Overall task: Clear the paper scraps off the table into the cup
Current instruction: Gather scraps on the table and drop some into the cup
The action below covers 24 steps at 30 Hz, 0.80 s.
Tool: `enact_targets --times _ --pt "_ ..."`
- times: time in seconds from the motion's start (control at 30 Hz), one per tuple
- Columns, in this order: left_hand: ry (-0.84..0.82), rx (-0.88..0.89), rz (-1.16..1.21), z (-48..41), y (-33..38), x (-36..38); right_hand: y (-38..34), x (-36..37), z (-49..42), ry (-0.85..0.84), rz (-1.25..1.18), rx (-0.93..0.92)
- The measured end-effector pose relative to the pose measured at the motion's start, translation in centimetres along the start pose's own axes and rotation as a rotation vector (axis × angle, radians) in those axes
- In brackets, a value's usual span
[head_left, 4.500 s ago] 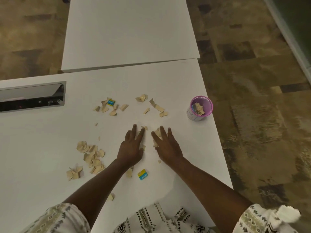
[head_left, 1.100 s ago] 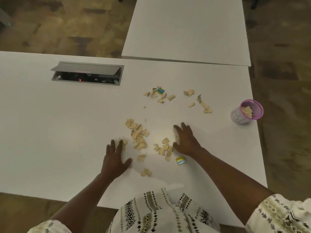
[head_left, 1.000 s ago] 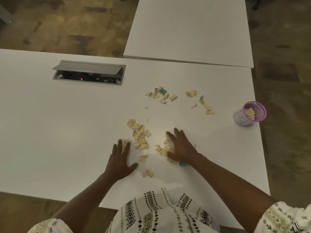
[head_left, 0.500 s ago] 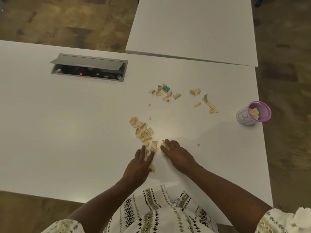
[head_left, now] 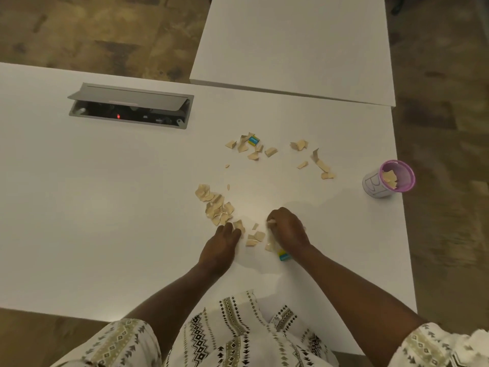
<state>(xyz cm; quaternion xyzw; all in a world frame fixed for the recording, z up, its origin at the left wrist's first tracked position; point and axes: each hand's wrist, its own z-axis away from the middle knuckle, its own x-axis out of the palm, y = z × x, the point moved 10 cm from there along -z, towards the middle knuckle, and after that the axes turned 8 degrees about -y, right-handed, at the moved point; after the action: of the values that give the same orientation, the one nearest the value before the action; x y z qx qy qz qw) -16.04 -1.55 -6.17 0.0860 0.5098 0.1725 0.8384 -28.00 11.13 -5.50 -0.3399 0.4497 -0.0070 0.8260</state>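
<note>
A person in a patterned top leans over a white table (head_left: 105, 221), the left hand (head_left: 221, 246) lying loosely open and palm down with its fingertips against tan paper scraps (head_left: 215, 205), the right hand (head_left: 288, 230) curled closed around a few scraps, a blue-and-yellow scrap (head_left: 284, 256) peeking out beside its wrist. Farther out, more scraps (head_left: 254, 149) lie scattered toward the table's far side, and a pink-rimmed cup (head_left: 387, 180) already holding some pieces stands well apart near the right edge. An open cable box (head_left: 131, 107) sits recessed at far left.
</note>
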Motion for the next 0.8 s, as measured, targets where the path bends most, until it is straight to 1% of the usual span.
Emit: enact_targets --times 0.1,0.23,0.33,0.4,0.53,0.63,0.7,0.8 --pt "0.050 -0.052 0.135 -0.9 0.0 -0.9 2.6 -2.0 0.2 0.055 -0.239 0.169" --pt "0.115 -0.222 0.446 -1.7 -0.7 -1.5 5.5 -3.8 0.8 0.072 -0.435 0.302" --pt "0.173 -0.331 0.601 -2.8 -0.6 -2.2 7.5 -5.0 1.4 0.090 -0.619 0.375" --pt "0.187 -0.373 0.672 -3.6 0.0 -2.7 8.5 -5.8 1.8 0.112 -0.712 0.396" --pt "0.215 -0.401 0.772 -4.9 1.5 -3.9 10.1 -7.4 2.2 0.147 -0.845 0.406" --pt "0.203 -0.409 0.867 -6.1 3.4 -4.4 11.2 -9.0 2.4 0.181 -0.908 0.398" --pt "0.191 -0.400 0.914 -7.1 5.2 -4.9 12.0 -10.7 2.7 0.223 -0.941 0.393" --pt "0.173 -0.338 0.922 -9.2 8.8 -6.0 13.8 -14.0 3.2 0.328 -0.958 0.400"
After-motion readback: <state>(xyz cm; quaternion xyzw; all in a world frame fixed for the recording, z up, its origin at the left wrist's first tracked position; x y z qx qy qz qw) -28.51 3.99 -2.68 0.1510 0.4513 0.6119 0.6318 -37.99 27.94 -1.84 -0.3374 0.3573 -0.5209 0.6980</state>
